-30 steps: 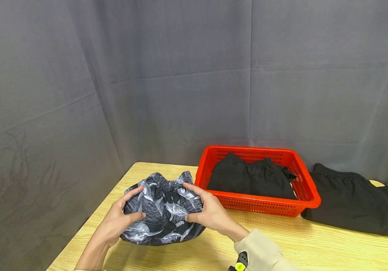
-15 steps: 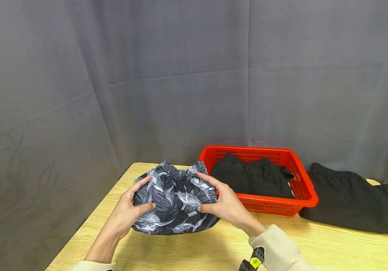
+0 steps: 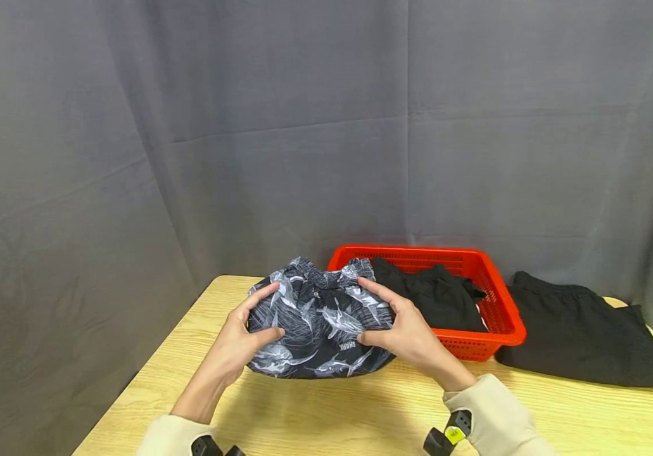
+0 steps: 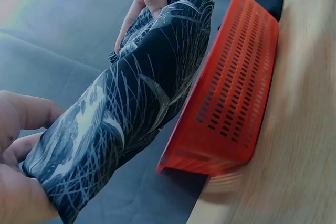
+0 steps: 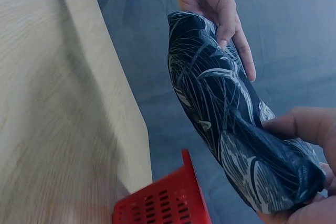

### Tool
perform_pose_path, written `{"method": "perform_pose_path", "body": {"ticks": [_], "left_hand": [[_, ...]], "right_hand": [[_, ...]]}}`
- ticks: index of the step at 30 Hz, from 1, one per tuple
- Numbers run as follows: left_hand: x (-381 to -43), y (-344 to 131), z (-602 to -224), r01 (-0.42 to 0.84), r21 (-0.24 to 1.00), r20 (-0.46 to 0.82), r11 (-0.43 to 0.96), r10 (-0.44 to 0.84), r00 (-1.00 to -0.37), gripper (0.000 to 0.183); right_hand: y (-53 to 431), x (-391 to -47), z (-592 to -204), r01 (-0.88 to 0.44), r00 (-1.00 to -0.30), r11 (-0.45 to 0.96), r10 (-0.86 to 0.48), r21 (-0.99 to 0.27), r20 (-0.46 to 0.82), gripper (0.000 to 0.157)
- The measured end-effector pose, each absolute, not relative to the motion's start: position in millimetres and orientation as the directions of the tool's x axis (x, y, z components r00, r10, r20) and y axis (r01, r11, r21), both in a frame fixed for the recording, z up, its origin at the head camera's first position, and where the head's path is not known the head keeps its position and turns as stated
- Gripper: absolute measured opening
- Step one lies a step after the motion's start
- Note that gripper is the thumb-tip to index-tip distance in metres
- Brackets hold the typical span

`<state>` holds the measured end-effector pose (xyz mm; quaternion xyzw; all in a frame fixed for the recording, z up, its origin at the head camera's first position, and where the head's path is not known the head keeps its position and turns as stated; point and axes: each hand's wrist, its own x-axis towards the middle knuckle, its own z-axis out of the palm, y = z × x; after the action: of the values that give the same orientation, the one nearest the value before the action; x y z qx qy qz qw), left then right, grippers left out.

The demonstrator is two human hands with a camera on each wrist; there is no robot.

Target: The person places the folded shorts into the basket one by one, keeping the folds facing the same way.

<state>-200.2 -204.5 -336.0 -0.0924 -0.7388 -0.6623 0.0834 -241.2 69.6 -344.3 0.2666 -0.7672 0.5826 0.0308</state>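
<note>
Folded black shorts with a white and grey shark print [image 3: 320, 323] hang between both hands above the table, gathered waistband toward the back. At their left side the left hand [image 3: 240, 339] grips them, thumb and forefinger over the front face. My right hand [image 3: 408, 332] holds the right side the same way. The other fingers are hidden behind the cloth in the head view. Both wrist views show the fabric [image 4: 136, 98] folded into a thick bundle, clear of the tabletop. The shorts overlap the near left corner of the red basket in the head view.
A red perforated basket [image 3: 505, 310] stands at the back of the wooden table [image 3: 315, 418] with black shorts [image 3: 446, 297] inside. Right of it, another black pair [image 3: 583, 335] lies flat. A grey curtain [image 3: 303, 158] hangs behind the table.
Both hands have carried the shark-print shorts to the right and away from the body, toward the red basket. The grip looks the same; the head view has shifted slightly.
</note>
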Motion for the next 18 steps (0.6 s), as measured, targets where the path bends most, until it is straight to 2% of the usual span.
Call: {"method": "perform_pose_path", "body": {"ticks": [9, 18], "left_hand": [[-214.0, -192.7, -337.0, 0.253, 0.965, 0.247, 0.076, 0.080, -0.966, 0.078], [-225.9, -178.8, -337.0, 0.261, 0.965, 0.255, 0.034, 0.131, -0.958, 0.077]], "right_hand": [[87.8, -242.6, -340.0, -0.468, -0.863, 0.256, -0.337, -0.846, 0.376, 0.086], [106.5, -244.8, -333.6, -0.435, -0.883, 0.279, -0.316, -0.856, 0.346, 0.086]]}}
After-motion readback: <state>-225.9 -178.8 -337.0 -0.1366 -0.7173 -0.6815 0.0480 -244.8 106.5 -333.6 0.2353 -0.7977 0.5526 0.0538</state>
